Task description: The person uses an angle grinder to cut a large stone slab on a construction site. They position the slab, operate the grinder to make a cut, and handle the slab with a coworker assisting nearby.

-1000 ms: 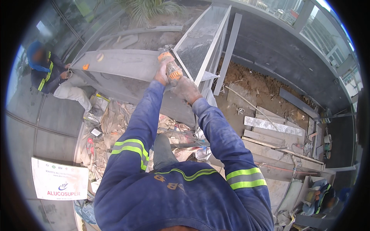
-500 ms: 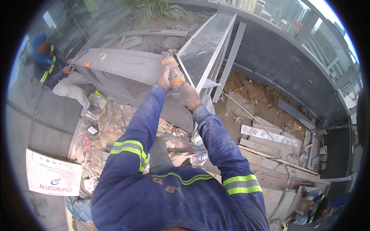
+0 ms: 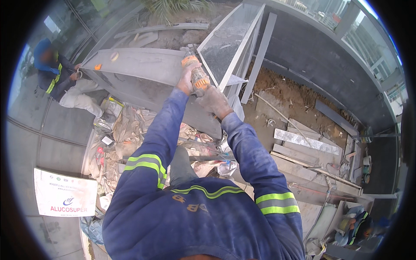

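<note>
Orange tool (image 3: 197, 74) between left hand (image 3: 187, 80) and right hand (image 3: 213, 102)

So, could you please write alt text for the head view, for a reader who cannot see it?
A person in blue work clothes grips an orange tool with the left hand and right hand, beside a glass panel in a metal frame. Another person crouches at far left beside a grey panel.

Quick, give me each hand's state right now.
Left hand: closed around the orange power tool.
Right hand: gripping the tool's lower end; fingers hidden from view.
</note>
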### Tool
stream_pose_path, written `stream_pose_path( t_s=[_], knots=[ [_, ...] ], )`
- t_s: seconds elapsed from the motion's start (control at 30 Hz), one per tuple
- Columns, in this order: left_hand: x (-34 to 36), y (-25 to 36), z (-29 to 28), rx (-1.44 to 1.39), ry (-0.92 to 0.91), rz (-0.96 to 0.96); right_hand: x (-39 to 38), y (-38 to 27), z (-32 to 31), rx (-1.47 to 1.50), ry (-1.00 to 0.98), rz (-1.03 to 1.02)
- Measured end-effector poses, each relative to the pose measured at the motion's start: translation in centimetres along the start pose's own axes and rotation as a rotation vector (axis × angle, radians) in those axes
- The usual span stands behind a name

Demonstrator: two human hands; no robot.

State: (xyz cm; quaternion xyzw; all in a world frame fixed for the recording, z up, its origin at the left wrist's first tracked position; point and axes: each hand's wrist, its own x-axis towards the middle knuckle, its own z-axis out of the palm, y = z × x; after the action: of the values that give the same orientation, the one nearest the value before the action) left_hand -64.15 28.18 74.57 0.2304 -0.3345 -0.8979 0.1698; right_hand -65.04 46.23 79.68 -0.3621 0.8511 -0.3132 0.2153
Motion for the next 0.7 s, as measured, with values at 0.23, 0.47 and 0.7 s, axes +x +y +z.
stream_pose_path(
  t_s=[0.23, 0.47, 0.7],
  knots=[
    [-1.2, -1.1, 0.8, -0.049, 0.025, -0.024, -1.3, 1.0, -0.1, 0.038, -0.06, 0.046],
    [-2.9, -2.5, 0.8, -0.033, 0.0, -0.038, -4.0, 1.8, 0.3, -0.031, 0.015, -0.044],
    [-6.3, -3.8, 2.4, -0.084, -0.009, -0.039, -5.9, 4.1, 1.6, -0.005, 0.176, -0.204]
  ],
)
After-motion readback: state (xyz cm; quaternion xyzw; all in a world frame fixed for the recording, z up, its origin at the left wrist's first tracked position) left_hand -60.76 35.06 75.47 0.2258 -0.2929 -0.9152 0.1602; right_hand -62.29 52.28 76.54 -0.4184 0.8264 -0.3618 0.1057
